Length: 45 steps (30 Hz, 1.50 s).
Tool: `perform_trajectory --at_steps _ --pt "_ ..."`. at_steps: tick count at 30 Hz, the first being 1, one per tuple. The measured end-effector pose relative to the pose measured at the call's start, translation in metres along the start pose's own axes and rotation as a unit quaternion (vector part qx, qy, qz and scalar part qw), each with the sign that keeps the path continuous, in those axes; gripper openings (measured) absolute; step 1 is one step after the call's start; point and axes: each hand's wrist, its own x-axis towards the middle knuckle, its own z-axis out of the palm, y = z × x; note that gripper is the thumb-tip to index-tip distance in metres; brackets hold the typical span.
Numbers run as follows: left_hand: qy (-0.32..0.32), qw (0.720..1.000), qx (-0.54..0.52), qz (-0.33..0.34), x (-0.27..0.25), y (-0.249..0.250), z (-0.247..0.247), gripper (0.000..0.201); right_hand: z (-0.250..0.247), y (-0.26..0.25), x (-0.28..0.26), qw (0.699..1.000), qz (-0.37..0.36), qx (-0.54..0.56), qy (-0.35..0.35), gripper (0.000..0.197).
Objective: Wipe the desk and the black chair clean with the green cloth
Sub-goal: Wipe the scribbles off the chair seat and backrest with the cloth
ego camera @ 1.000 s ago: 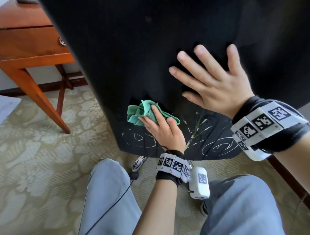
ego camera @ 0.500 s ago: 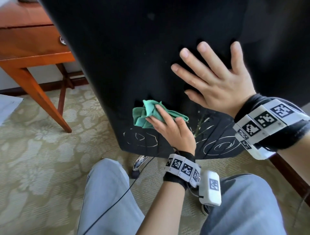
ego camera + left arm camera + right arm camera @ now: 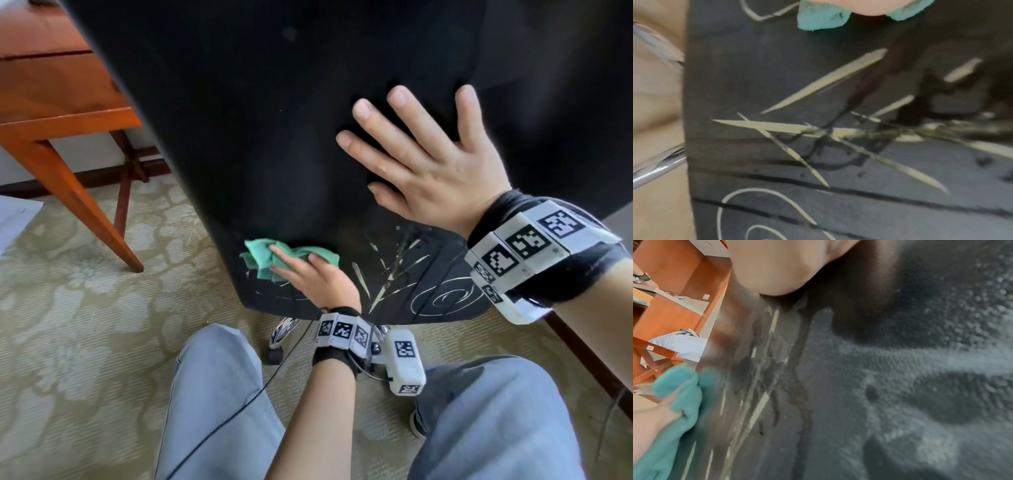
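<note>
While the right hand (image 3: 431, 174) lies flat with fingers spread on the black chair (image 3: 274, 120) at centre right of the head view, the left hand (image 3: 315, 277) below it presses the bunched green cloth (image 3: 260, 260) against the chair's lower left edge. Pale painted strokes and spirals (image 3: 445, 294), not letters, sit right of the cloth.

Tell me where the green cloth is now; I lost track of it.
In the head view, the green cloth is under the left hand, pressed against the black chair near its lower left edge, left of the pale streaks.
</note>
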Motion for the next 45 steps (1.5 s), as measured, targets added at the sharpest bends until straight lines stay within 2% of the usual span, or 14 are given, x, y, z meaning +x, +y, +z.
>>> perform_trajectory --at_steps 3,7,10,16,19,22,24,27,29,31,33,36,41,45 --pt "-0.006 1.0 -0.022 0.014 0.001 -0.005 0.0 0.069 0.001 0.0 -0.001 1.0 0.0 -0.003 0.001 0.067" --pt "-0.039 0.989 -0.023 0.139 -0.018 0.021 0.009 0.082 0.002 0.001 -0.003 1.0 0.005 0.003 0.003 0.067" --pt "-0.049 0.973 -0.009 0.227 -0.024 0.036 0.013 0.064 0.0 0.002 -0.004 1.0 0.0 0.016 -0.004 0.066" --pt "-0.027 0.982 0.041 0.18 -0.006 0.023 0.003 0.061 -0.004 -0.001 -0.004 1.0 0.0 0.007 -0.015 0.068" --pt "-0.034 0.989 -0.027 0.141 -0.003 0.023 -0.01 0.056 -0.008 -0.001 -0.002 1.0 0.004 0.025 -0.015 0.068" --pt "-0.056 0.985 -0.067 0.152 -0.005 0.028 -0.019 0.064 -0.016 -0.007 -0.001 0.995 0.04 0.096 0.008 0.064" --pt "-0.064 0.985 -0.064 0.149 -0.005 0.029 -0.022 0.067 -0.026 -0.015 -0.006 0.98 0.111 0.16 0.032 0.061" --pt "-0.083 0.987 -0.022 0.133 -0.003 0.032 -0.025 0.067 -0.042 -0.026 -0.026 0.941 0.27 0.201 0.03 0.057" --pt "-0.088 0.986 0.01 0.144 -0.001 0.037 -0.023 0.07 -0.051 -0.032 -0.04 0.897 0.386 0.216 -0.012 0.061" --pt "-0.087 0.984 0.032 0.153 -0.001 0.044 -0.018 0.072 -0.058 -0.037 -0.05 0.838 0.489 0.235 -0.063 0.066" --pt "-0.087 0.981 0.035 0.169 -0.002 0.05 -0.015 0.071 -0.06 -0.041 -0.056 0.782 0.56 0.255 -0.101 0.069" --pt "-0.101 0.971 0.03 0.216 -0.007 0.055 -0.013 0.07 -0.054 -0.047 -0.061 0.743 0.589 0.29 -0.128 0.072" --pt "-0.094 0.955 0.057 0.276 -0.004 0.049 -0.01 0.066 -0.041 -0.051 -0.062 0.742 0.578 0.317 -0.126 0.075" --pt "-0.066 0.922 0.139 0.356 0.012 0.02 -0.012 0.063 -0.037 -0.052 -0.065 0.752 0.568 0.311 -0.121 0.074"
